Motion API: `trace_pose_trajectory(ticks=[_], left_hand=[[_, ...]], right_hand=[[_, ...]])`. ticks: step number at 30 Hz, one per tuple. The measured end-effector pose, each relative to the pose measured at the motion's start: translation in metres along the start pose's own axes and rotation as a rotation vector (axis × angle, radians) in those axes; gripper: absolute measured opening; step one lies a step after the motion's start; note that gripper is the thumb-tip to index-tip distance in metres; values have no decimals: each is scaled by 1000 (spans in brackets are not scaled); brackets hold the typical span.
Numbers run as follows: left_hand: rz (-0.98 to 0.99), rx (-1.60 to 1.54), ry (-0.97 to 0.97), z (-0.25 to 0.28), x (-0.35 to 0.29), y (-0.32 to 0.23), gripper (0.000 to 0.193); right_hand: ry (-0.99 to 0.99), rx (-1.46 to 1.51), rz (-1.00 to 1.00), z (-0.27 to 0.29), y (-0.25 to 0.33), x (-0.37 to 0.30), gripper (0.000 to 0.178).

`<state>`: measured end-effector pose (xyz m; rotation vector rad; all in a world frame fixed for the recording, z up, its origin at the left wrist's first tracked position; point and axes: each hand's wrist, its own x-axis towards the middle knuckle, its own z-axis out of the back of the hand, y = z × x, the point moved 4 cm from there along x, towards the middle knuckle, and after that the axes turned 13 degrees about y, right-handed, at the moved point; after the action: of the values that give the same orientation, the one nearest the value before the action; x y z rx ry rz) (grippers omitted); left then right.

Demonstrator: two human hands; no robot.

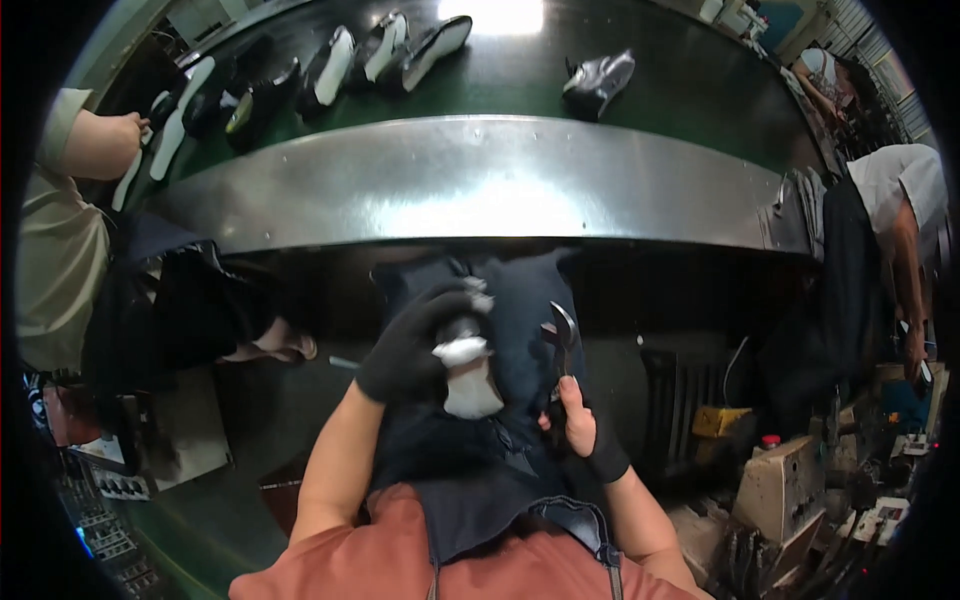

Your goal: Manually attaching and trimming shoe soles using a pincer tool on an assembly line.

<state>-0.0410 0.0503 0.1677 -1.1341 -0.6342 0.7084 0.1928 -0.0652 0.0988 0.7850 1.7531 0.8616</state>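
Note:
My left hand [425, 335], in a dark glove, is closed round a dark shoe [473, 393] over my lap. A pale inner or sole part of the shoe faces up, with crumpled white material [461, 350] at its middle. Motion blurs the glove, and its fingers hide much of the shoe. To the right, my right hand [578, 420] grips metal pincers [564, 335] by the handles. Their curved jaws point away from me and stand apart from the shoe. Bare fingers show on this hand, with dark cloth round the palm and wrist.
Beyond my knees runs a metal ledge [480, 190] along a dark green conveyor belt [520, 90]. Several shoes stand at its far left; one dark shoe [598, 82] lies farther right. Co-workers sit on both sides. Machinery [785, 490] stands at the lower right.

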Motion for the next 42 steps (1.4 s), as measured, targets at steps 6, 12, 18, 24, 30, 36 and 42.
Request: trace_pose_trajectory(ticks=[6, 12, 18, 24, 30, 36, 42], left_hand=[[-80, -464, -11, -21, 41, 63, 31], [-69, -627, -102, -23, 48, 70, 61], [-119, -410, -177, -18, 40, 70, 77], [-170, -507, -26, -24, 6, 48, 99], [235, -923, 9, -93, -52, 121, 75], [416, -605, -127, -61, -42, 132, 47], [334, 269, -166, -77, -31, 121, 63]], right_hand=[[215, -203, -9, -30, 7, -9, 45], [372, 235, 24, -49, 8, 49, 52], [42, -331, 191, -71, -11, 57, 47], [162, -750, 407, -60, -33, 14, 16], [327, -982, 651, -52, -35, -24, 25], [184, -360, -33, -48, 51, -2, 42], [146, -167, -227, 9, 20, 65, 52]])
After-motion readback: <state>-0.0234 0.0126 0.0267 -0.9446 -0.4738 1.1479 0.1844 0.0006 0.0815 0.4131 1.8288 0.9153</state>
